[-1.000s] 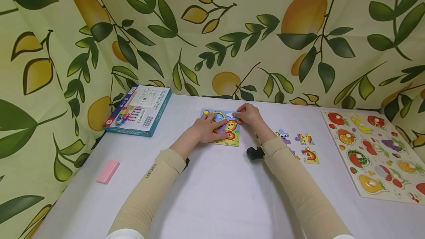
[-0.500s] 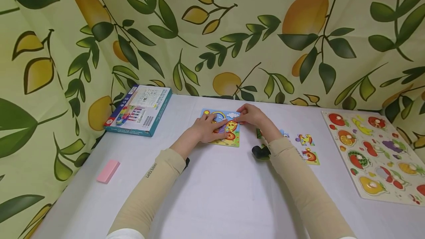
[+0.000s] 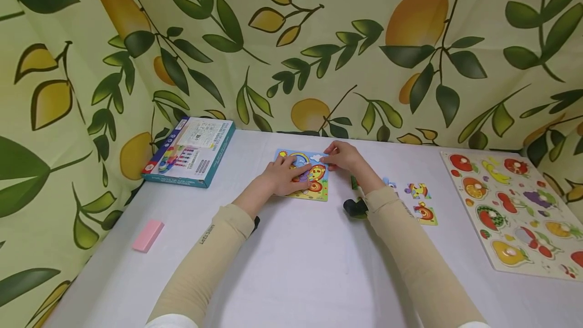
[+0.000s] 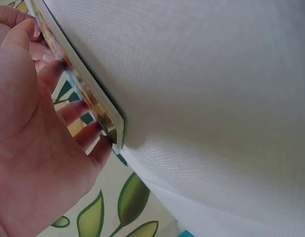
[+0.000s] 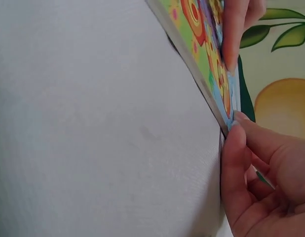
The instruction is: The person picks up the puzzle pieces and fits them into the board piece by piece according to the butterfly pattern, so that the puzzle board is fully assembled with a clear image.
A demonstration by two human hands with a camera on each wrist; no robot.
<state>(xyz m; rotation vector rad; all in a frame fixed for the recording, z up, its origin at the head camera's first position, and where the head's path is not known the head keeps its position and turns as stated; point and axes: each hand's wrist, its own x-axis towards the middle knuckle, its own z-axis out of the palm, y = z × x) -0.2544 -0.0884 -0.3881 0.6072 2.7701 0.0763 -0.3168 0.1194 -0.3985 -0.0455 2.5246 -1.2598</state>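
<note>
A small cartoon jigsaw puzzle board (image 3: 314, 195) lies flat on the white-covered table, showing a rainbow, a cloud and a bright animal figure. My left hand (image 3: 287, 175) rests on its left and middle part, fingers spread, hiding much of the picture. At the upper right edge my right hand (image 3: 344, 157) pinches the board between thumb and index finger, the other fingers curled. The right wrist view shows the thumb (image 5: 258, 133) on the top face and the index finger along the side. In the left wrist view, fingertips (image 4: 88, 133) touch the board's face.
Loose jigsaw pieces (image 3: 418, 191) lie right of my right forearm, partly hidden by it. A wooden fruit peg board (image 3: 489, 237) occupies the far right. A teal-edged box (image 3: 191, 153) sits at back left, a pink block (image 3: 148, 235) nearer. Fruit-patterned cloth (image 3: 273, 75) rises behind.
My right hand has shifted slightly right along the board's edge, its forearm swinging outward, so more of the printed cloud shows. My left hand has stayed in place.
</note>
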